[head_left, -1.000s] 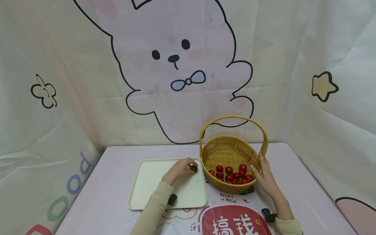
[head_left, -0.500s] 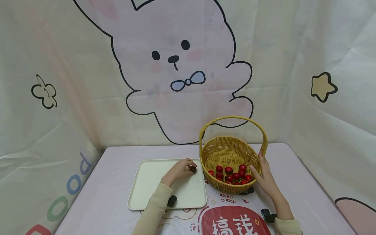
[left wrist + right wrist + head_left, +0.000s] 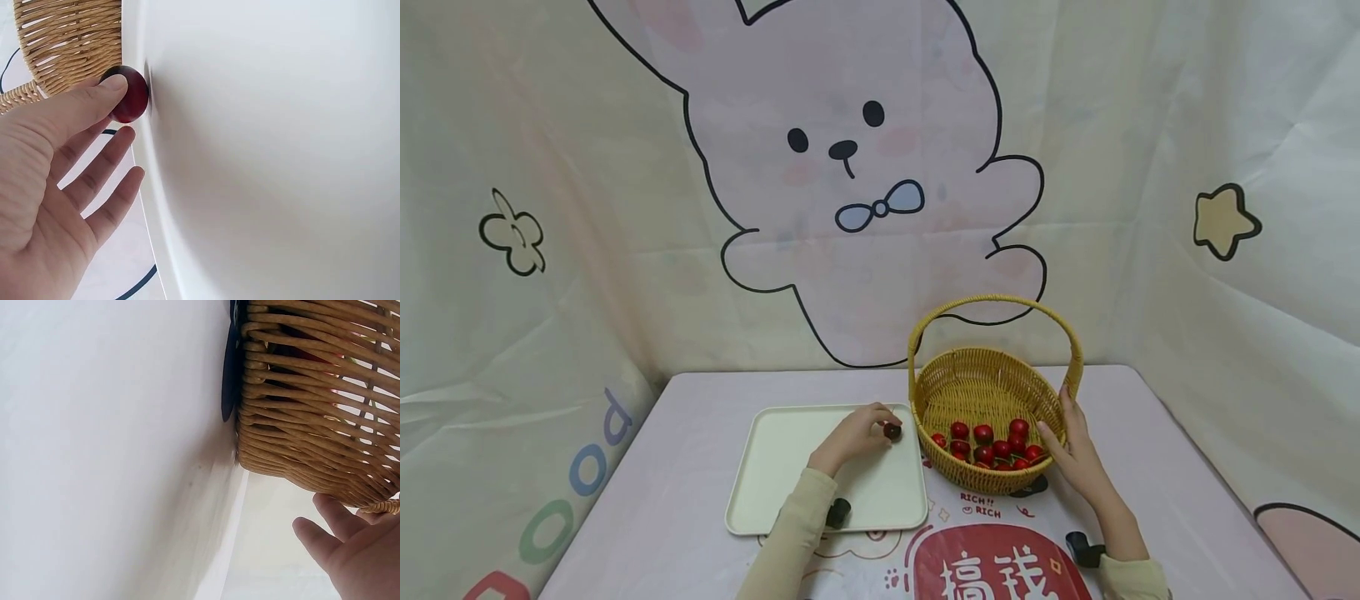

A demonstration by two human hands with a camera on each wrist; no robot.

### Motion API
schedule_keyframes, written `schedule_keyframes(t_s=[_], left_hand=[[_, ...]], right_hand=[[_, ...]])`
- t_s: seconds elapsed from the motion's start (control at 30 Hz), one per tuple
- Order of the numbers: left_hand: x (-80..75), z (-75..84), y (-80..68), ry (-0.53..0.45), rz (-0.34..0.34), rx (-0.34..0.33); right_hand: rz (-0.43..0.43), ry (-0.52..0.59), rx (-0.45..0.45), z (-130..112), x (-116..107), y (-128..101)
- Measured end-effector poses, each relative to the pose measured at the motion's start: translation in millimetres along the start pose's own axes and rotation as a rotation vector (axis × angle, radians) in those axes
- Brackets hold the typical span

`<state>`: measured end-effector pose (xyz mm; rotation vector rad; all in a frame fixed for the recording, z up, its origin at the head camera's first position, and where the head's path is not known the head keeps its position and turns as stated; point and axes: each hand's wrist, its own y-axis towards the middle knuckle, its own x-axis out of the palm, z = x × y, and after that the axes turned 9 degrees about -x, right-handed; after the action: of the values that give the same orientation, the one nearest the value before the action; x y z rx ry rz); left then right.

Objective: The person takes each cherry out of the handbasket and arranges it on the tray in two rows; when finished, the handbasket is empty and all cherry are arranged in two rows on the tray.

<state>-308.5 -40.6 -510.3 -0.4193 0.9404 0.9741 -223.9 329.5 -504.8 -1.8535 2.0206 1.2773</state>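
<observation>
My left hand (image 3: 853, 435) pinches a dark red cherry (image 3: 132, 97) between thumb and forefinger, the other fingers spread loosely. The cherry is low over the right side of a cream rectangular tray (image 3: 775, 467), close to the rim; whether it touches the tray I cannot tell. To the tray's right stands a yellow-brown wicker basket (image 3: 977, 392) with a tall arched handle. Several red cherries (image 3: 983, 433) with stems lie in its near part. My right hand (image 3: 1078, 454) grips the basket's right side, thumb over the rim and fingers by the handle's foot.
Both things stand on a white-covered table (image 3: 700, 417) with a red printed patch (image 3: 1000, 562) at the front. A dark flat shape (image 3: 1032, 487) shows beneath the basket's near edge. Printed cloth walls (image 3: 850, 292) enclose the table's back and sides.
My left hand and the cherry have shifted very slightly to the left over the tray. The right hand and the basket stay in place.
</observation>
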Motion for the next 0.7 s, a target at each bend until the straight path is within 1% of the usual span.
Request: schedule_keyframes(t_s=[0.2, 0.33, 0.47, 0.6, 0.7], left_hand=[[-3.4, 1.3, -3.2, -0.010, 0.010, 0.002], [-6.2, 6.1, -5.4, -0.039, 0.022, 0.006], [-9.4, 15.7, -6.1, -0.096, 0.046, 0.039], [-11.9, 29.0, -5.7, -0.176, 0.055, 0.088], [-13.0, 39.6, -6.4, -0.218, 0.067, 0.104]], right_hand=[[0.002, 0.006, -0.006, 0.7, 0.1, 0.4], [0.003, 0.013, -0.006, 2.0, 0.5, 0.6], [0.007, 0.018, -0.006, 2.1, 0.4, 0.5], [0.010, 0.016, -0.014, 2.5, 0.4, 0.3], [0.013, 0.022, -0.023, 2.1, 0.4, 0.4]])
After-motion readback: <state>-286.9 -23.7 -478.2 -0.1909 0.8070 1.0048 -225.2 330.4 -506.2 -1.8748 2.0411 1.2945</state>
